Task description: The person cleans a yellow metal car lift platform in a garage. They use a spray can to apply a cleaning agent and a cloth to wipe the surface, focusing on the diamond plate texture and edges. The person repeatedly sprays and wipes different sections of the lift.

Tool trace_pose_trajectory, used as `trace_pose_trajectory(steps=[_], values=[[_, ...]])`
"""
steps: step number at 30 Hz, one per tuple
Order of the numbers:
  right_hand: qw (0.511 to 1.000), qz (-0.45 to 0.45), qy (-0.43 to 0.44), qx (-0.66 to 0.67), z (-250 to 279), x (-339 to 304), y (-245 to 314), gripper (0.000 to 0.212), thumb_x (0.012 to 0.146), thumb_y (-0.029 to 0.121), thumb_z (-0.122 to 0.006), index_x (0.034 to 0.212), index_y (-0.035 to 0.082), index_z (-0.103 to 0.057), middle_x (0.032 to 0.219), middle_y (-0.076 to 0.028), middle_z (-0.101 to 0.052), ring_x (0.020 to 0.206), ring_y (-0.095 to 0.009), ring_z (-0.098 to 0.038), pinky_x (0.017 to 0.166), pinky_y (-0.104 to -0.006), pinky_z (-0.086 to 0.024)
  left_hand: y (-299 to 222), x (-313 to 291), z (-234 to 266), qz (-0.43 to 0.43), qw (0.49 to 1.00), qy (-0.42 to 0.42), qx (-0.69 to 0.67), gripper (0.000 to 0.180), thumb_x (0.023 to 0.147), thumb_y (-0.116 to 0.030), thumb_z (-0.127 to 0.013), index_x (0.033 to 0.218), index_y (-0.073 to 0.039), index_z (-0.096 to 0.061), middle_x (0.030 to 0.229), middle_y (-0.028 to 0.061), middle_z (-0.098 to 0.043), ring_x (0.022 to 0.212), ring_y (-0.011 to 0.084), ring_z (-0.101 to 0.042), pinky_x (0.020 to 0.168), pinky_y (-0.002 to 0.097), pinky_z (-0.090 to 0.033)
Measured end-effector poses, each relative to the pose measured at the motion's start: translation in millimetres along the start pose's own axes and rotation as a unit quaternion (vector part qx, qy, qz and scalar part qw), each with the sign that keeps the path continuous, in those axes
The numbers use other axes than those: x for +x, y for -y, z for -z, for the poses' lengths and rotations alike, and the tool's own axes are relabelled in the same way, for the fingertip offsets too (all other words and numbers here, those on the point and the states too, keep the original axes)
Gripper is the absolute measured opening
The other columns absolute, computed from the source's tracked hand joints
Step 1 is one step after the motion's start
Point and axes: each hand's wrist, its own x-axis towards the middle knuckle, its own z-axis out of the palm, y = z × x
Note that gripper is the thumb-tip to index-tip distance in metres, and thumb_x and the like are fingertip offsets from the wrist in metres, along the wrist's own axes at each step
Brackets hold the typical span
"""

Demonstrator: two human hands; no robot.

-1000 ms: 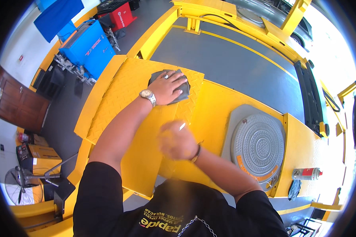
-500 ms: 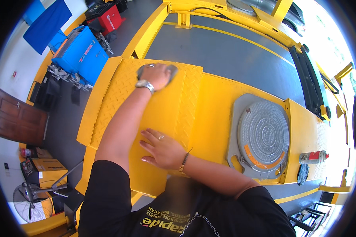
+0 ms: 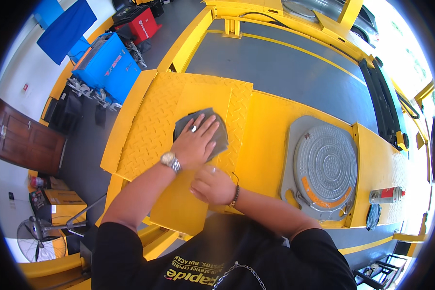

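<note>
A dark grey rag [image 3: 220, 136] lies on the yellow steel platform [image 3: 147, 121] in front of me. My left hand [image 3: 194, 142], with a ring and a wristwatch, rests flat on the rag, its fingers stretched out and apart. Just to the right and nearer to me is my right hand [image 3: 215, 186], its fingers curled in and nothing showing in them. It hovers over or touches the smooth yellow plate; which of the two I cannot tell. The two hands are close together, my right one beside the left wrist.
A round grey turntable plate [image 3: 326, 166] is set into the platform at the right. Beyond it stand a spray can [image 3: 387, 195] and a dark rag [image 3: 373, 216]. A blue machine [image 3: 106, 67] and a red case [image 3: 142, 24] are at far left; a fan [image 3: 38, 239] is at lower left.
My left hand and the rag have come nearer to me and slightly right, and its fingers have flattened. My right hand has shifted right and its spread fingers have curled in.
</note>
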Motion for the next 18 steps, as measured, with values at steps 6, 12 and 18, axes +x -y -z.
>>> trace_pose_trajectory(steps=[6, 12, 18], values=[[0.972, -0.114, -0.197, -0.053, 48.5, 49.5, -43.7, 0.022, 0.087, 0.013, -0.077, 0.106, 0.008, -0.067, 0.108, -0.019, -0.064, 0.096, -0.039, -0.065, 0.078, -0.046, -0.054, -80.2, -87.4, 18.8, 0.112, 0.993, 0.008, -0.043, 0.063, 0.103, -0.032, -0.056, 0.157, -0.003, -0.044, 0.168, 0.0169, -0.036, 0.156, 0.0435, -0.03, 0.125, 0.0585, -0.026], [0.773, -0.578, -0.103, 0.241, 57.3, 27.8, -134.7, 0.033, 0.11, 0.032, -0.051, 0.117, 0.001, -0.061, 0.087, -0.016, -0.065, 0.074, -0.029, -0.069, 0.066, -0.0398, -0.058, -73.2, -81.6, 20.5, 0.078, 0.993, -0.019, -0.091, 0.06, 0.103, -0.028, -0.057, 0.155, 0.0, -0.043, 0.166, 0.0175, -0.038, 0.154, 0.0416, -0.034, 0.124, 0.0567, -0.029], [0.653, -0.606, -0.031, 0.453, 32.8, -7.7, -6.6, 0.033, 0.111, 0.035, -0.053, 0.114, 0.002, -0.056, 0.087, -0.011, -0.065, 0.07, -0.021, -0.071, 0.064, -0.0353, -0.061, -7.8, 27.1, -7.8, 0.07, 0.996, -0.046, -0.025, 0.057, 0.108, -0.032, -0.045, 0.157, -0.002, -0.042, 0.167, 0.0138, -0.039, 0.154, 0.0392, -0.036, 0.124, 0.0552, -0.031]])
